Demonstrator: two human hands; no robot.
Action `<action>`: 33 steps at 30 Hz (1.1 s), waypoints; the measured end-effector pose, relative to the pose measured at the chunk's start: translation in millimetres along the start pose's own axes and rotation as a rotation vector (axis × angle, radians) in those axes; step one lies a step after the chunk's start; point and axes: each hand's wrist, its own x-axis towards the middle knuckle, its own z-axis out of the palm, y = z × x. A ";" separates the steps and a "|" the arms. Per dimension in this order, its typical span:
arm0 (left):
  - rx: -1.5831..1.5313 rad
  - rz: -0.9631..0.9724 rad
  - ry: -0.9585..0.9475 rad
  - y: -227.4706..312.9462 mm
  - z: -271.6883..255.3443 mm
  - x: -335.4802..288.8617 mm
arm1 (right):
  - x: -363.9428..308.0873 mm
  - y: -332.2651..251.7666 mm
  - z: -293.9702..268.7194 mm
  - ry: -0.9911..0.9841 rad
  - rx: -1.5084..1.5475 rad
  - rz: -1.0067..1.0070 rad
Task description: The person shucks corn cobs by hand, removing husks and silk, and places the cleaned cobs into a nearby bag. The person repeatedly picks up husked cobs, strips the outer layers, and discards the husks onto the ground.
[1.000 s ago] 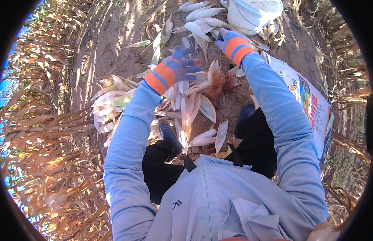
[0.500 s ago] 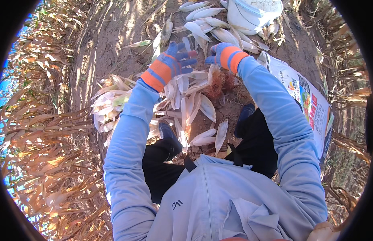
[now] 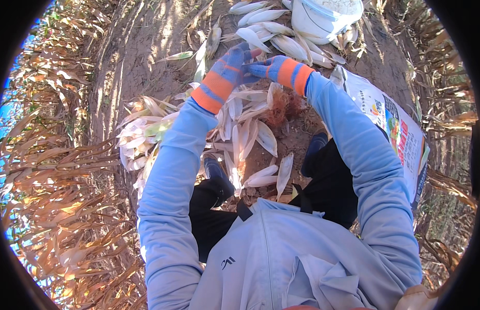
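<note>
Both hands wear blue and orange striped gloves and meet above the husk pile. My left hand (image 3: pixel 227 75) has its fingers stretched out, one tip showing pink. Against those fingers lies my right hand (image 3: pixel 281 71), its own fingers drawn together; anything between them is hidden. Pale, dry corn husks (image 3: pixel 242 137) lie below the hands, with a tuft of reddish-brown corn silk (image 3: pixel 280 109) beside them. Beyond the hands, several husk-covered corn ears (image 3: pixel 289 47) rest on the soil.
A white bucket (image 3: pixel 315 23) stands at the far right of the ears. A printed white sack (image 3: pixel 377 106) lies by my right arm. More husks (image 3: pixel 139 137) are heaped at left, and dry corn stalks (image 3: pixel 48 170) line both sides of the dirt strip (image 3: pixel 141 57).
My left hand has moved right and slightly up, and my right hand slightly left, so they now touch. The husks, ears, bucket and sack have stayed in place.
</note>
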 end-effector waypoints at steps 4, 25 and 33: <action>-0.078 0.195 -0.122 -8.0 -22.4 7.1 | -5.7 -2.1 -8.4 0.088 -0.102 -0.057; -0.279 0.297 -0.046 6.9 -39.4 10.2 | -2.4 7.2 7.6 0.036 -0.686 0.104; -0.318 0.378 -0.083 -5.8 -26.3 14.8 | -14.1 -24.1 45.9 -0.263 0.479 -0.173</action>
